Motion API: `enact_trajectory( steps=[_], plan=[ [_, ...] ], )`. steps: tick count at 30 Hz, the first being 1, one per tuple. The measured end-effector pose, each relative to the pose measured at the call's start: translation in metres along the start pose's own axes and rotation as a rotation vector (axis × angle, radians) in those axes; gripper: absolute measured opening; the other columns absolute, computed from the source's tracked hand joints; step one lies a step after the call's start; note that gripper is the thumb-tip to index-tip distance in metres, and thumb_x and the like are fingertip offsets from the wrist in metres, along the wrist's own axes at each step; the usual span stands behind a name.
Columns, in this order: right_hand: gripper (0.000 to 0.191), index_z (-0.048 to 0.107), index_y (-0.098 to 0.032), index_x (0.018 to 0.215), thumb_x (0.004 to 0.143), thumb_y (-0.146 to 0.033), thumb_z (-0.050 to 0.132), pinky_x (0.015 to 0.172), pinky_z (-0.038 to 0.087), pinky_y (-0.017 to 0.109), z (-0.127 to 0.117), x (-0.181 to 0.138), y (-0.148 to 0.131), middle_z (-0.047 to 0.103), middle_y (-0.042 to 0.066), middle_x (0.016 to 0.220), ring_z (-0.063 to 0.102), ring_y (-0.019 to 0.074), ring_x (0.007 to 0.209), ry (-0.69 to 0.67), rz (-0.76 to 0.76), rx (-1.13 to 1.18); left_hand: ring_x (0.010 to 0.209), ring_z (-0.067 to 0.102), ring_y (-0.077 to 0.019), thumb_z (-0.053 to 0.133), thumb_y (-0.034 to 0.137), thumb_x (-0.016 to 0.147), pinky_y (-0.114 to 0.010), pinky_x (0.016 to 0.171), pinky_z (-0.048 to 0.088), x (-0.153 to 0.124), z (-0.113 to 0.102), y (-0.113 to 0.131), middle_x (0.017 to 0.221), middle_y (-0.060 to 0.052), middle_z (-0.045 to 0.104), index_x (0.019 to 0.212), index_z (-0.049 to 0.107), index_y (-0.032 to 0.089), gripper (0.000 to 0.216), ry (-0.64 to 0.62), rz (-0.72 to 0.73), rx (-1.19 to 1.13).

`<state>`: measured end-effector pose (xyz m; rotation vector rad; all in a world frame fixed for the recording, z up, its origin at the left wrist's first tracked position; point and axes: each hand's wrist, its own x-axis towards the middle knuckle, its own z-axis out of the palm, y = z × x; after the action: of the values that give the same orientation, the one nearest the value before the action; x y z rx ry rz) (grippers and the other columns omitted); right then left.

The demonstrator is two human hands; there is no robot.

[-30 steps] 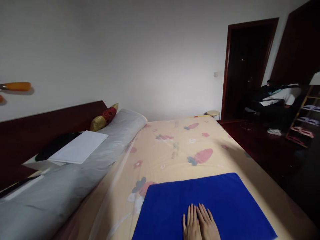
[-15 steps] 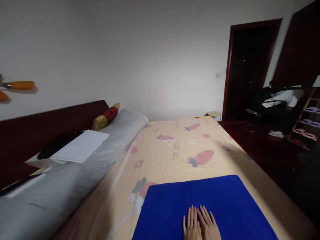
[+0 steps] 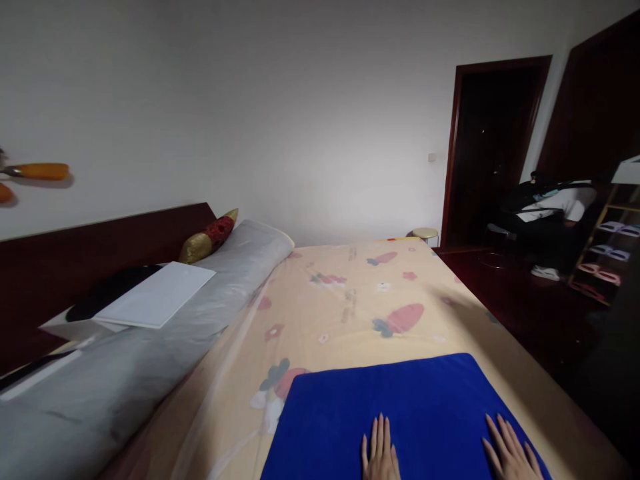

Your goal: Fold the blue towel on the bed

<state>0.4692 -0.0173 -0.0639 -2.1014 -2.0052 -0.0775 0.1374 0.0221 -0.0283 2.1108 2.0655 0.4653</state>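
Observation:
A blue cloth (image 3: 400, 407) lies flat on the near end of a bed with a cream sheet (image 3: 345, 307) printed with strawberries and flowers. My left hand (image 3: 380, 453) rests palm down on the cloth near its middle, fingers straight and together. My right hand (image 3: 510, 453) lies flat on the cloth close to its right edge, fingers stretched out. Neither hand holds anything. Both wrists are cut off by the bottom of the view.
A long grey bolster (image 3: 150, 347) runs along the dark headboard (image 3: 75, 260), with a white board (image 3: 155, 303) and a gold-and-red cushion (image 3: 207, 237) on it. At the right are dark floor, a doorway (image 3: 490, 147), a small stool (image 3: 425, 233), a shoe rack (image 3: 607, 253) and a person bent over (image 3: 550, 207).
My right hand has slid away from my left hand to the right, toward the cloth's right edge. The left hand has stayed near the middle. The view has tilted slightly.

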Motion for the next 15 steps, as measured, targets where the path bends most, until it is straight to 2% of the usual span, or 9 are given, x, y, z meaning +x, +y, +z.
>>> enact_trajectory(
  steps=[3, 6, 9, 12, 15],
  plan=[
    [0.057, 0.044, -0.040, 0.136, 0.081, -0.055, 0.042, 0.112, 0.025, 0.056, -0.005, -0.009, 0.023, 0.028, -0.002, 0.154, 0.017, 0.0271, 0.144, 0.021, -0.022, -0.012, 0.140, 0.035, -0.0179, 0.025, 0.025, 0.093, -0.050, 0.118, 0.029, -0.001, -0.003, 0.002, 0.152, 0.005, 0.032, 0.142, 0.020, 0.033, 0.050, 0.017, 0.018, 0.002],
    [0.061, 0.037, -0.037, 0.141, 0.083, -0.055, 0.035, 0.113, 0.025, 0.055, -0.010, -0.009, 0.017, 0.027, -0.002, 0.155, 0.018, 0.0249, 0.144, 0.056, 0.050, 0.029, 0.140, 0.034, -0.0183, 0.026, 0.029, 0.093, -0.049, 0.118, 0.030, 0.000, -0.009, 0.000, 0.153, 0.005, 0.030, 0.142, 0.019, 0.033, 0.049, -0.007, 0.046, 0.002],
    [0.064, 0.025, -0.037, 0.146, 0.085, -0.056, 0.029, 0.113, 0.027, 0.054, -0.012, -0.006, 0.008, 0.029, -0.003, 0.155, 0.022, 0.0239, 0.143, 0.063, 0.125, 0.121, 0.141, 0.032, -0.0186, 0.028, 0.036, 0.093, -0.048, 0.118, 0.030, 0.004, -0.019, -0.012, 0.153, 0.007, 0.029, 0.142, 0.017, 0.035, 0.050, -0.062, 0.107, 0.009],
    [0.063, 0.020, -0.042, 0.145, 0.084, -0.055, 0.029, 0.113, 0.027, 0.056, -0.012, -0.003, 0.006, 0.033, -0.007, 0.153, 0.026, 0.0247, 0.142, 0.080, 0.165, 0.182, 0.142, 0.029, -0.0180, 0.023, 0.038, 0.093, -0.047, 0.118, 0.027, 0.009, -0.037, -0.046, 0.154, 0.006, 0.026, 0.144, 0.017, 0.032, 0.051, -0.073, 0.076, 0.094],
    [0.064, 0.021, -0.044, 0.144, 0.082, -0.055, 0.029, 0.112, 0.029, 0.055, -0.009, -0.002, 0.006, 0.035, -0.008, 0.152, 0.028, 0.0242, 0.141, 0.121, 0.191, 0.203, 0.143, 0.026, -0.0186, 0.019, 0.045, 0.092, -0.049, 0.118, 0.024, 0.010, -0.064, -0.105, 0.155, 0.003, 0.024, 0.145, 0.018, 0.027, 0.055, -0.098, -0.085, 0.224]
  ],
)
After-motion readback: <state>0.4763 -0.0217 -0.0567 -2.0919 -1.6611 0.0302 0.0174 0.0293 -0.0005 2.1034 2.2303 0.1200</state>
